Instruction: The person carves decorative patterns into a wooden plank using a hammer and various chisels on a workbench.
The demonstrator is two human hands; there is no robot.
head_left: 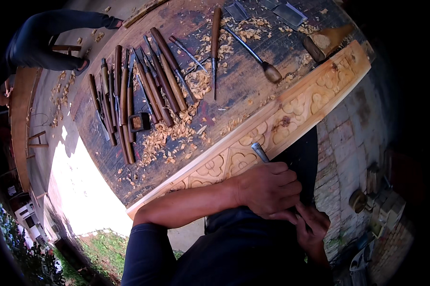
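Note:
My left hand (270,189) is closed around a carving chisel (259,151), whose pale metal end sticks out above the fist over the board's near edge. The rest of the chisel is hidden. Just behind and to the right, my right hand (315,228) is closed, its fingers meeting the left hand; what it grips there is hidden. A long wooden board (215,168) with carved flower shapes runs slantwise along the near side of the workbench, beneath my left forearm.
On the worn workbench (103,162) lie several wood-handled chisels (163,81), a small dark square box (139,122), wood shavings (162,138) and a long-shanked gouge (272,72). At the far left a person (43,38) sits by another plank (22,128). Clutter (386,209) stands low at right.

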